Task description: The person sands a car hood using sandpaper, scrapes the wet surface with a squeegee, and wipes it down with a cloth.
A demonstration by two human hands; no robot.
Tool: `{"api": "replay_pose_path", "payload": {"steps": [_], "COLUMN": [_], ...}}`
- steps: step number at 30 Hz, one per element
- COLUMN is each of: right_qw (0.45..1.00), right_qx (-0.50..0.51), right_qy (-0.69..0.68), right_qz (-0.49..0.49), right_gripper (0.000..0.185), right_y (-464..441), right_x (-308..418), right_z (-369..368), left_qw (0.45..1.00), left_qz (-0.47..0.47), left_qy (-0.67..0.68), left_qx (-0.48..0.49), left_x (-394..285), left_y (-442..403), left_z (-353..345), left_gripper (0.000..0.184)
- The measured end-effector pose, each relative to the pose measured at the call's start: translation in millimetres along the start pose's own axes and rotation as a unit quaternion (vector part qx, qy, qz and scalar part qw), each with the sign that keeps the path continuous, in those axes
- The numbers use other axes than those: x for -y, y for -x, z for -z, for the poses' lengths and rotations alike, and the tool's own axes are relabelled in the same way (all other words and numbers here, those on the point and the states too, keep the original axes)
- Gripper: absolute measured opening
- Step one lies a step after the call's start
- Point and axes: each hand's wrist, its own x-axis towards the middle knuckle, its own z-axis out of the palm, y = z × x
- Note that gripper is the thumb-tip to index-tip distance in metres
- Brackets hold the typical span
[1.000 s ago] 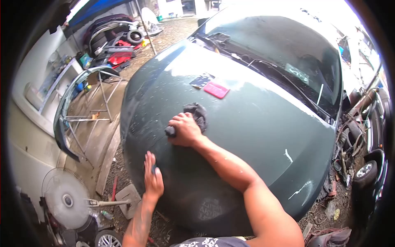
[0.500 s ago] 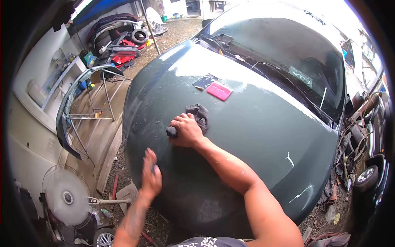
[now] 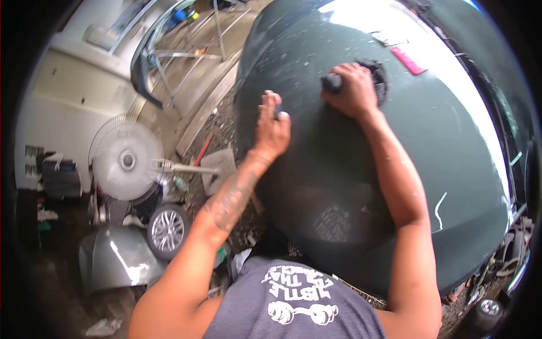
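Observation:
My right hand (image 3: 354, 90) is closed around a bunched dark cloth (image 3: 379, 79) on the dark green car hood (image 3: 446, 130). One dark end of the bundle pokes out left of the fingers, and a wider part spreads on the far side of the hand. My left hand (image 3: 272, 130) is held near the hood's left edge, fingers stretched and thumb apart. A small dark patch shows between thumb and fingers; I cannot tell whether it is a thing or the hood behind. Beyond the cloth, a pink flat scraper (image 3: 409, 60) lies on the hood beside a thin pale-and-dark sheet (image 3: 388, 38).
A standing fan (image 3: 127, 159) lies on its side at left, near a wheel (image 3: 168, 230) and a loose grey body panel (image 3: 121, 257). A dark bumper (image 3: 141, 68) rests on a metal stand (image 3: 189, 55). Car parts clutter the ground at right.
The view has tilted down and to the left, bringing in my shirt and the wheel. The left hand has moved up along the hood's edge; the right hand still grips the cloth.

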Motion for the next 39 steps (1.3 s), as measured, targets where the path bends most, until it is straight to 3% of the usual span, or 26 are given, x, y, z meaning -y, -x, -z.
{"api": "replay_pose_path", "payload": {"steps": [3, 5, 7, 9, 11, 13, 15, 17, 19, 21, 22, 23, 25, 27, 29, 30, 31, 33, 37, 39], "right_qw": [1.000, 0.999, 1.000, 1.000, 1.000, 1.000, 1.000, 1.000, 0.999, 0.999, 0.999, 0.999, 0.999, 0.999, 0.999, 0.999, 0.999, 0.999, 1.000, 1.000], "right_qx": [0.026, 0.034, 0.019, 0.016, 0.011, 0.008, -0.004, -0.005, -0.010, 0.015, 0.021, -0.011, 0.011, 0.025, 0.010, 0.016, 0.022, 0.026, 0.010, 0.014], "right_qy": [0.005, 0.009, 0.014, 0.016, 0.025, 0.015, 0.024, 0.026, 0.033, 0.032, 0.029, 0.031, 0.038, 0.046, 0.039, 0.037, 0.033, 0.039, 0.023, 0.020], "right_qz": [-0.007, -0.012, -0.001, -0.001, 0.001, 0.007, 0.017, 0.012, 0.013, -0.003, -0.006, 0.008, -0.003, -0.005, 0.003, 0.002, -0.001, 0.001, 0.003, 0.002], "right_gripper": [0.045, 0.046, 0.046, 0.045, 0.045, 0.045, 0.045, 0.046, 0.047, 0.049, 0.052, 0.054, 0.054, 0.053, 0.050, 0.050, 0.050, 0.050, 0.050, 0.050], "right_y": [-4, -7, -4, -4, -4, -4, -4, -2, -5, -4, -5, -2, -3, -4, -4, -5, -5, -3, -4, -4], "right_x": [5, 1, -3, -3, 1, -2, -1, -3, -2, -1, -6, -10, -2, -2, -2, -2, -2, -1, -3, -3], "right_z": [7, 6, 1, 2, 5, 3, 3, 3, 3, 5, 0, -4, 3, 2, 2, 3, 3, 1, 0, 1], "left_qw": [0.989, 0.973, 0.984, 0.998, 0.999, 0.996, 0.971, 0.969, 0.994, 0.999, 1.000, 0.999, 0.980, 0.965, 0.982, 0.993, 0.996, 0.999, 0.969, 0.971], "left_qz": [-0.071, -0.086, -0.090, -0.027, 0.030, -0.041, -0.079, -0.104, -0.070, 0.016, -0.015, -0.004, -0.084, -0.115, -0.099, -0.091, -0.013, -0.005, -0.107, -0.130], "left_qy": [0.085, 0.112, 0.085, 0.025, 0.004, 0.025, 0.071, 0.027, 0.021, -0.016, -0.020, 0.011, 0.068, 0.038, -0.023, -0.033, -0.046, -0.025, 0.074, 0.053], "left_qx": [0.101, 0.182, 0.126, 0.047, 0.030, 0.078, 0.215, 0.220, 0.087, 0.029, 0.017, 0.046, 0.166, 0.234, 0.159, 0.073, 0.076, 0.033, 0.211, 0.194], "left_x": [-89, -89, -65, -10, -28, -87, -126, -107, -67, -21, -34, -74, -125, -131, -103, -72, -37, -45, -129, -109], "left_y": [101, 135, 76, 18, 23, 95, 168, 127, 58, 13, 29, 53, 130, 128, 64, 34, 1, 1, 134, 93], "left_z": [34, 35, 39, 14, 10, 27, 36, 44, 32, 8, 5, 15, 28, 40, 33, 17, 4, 2, 28, 32], "left_gripper": [0.064, 0.065, 0.062, 0.058, 0.061, 0.066, 0.071, 0.067, 0.060, 0.056, 0.058, 0.060, 0.067, 0.069, 0.064, 0.060, 0.058, 0.058, 0.068, 0.067]}}
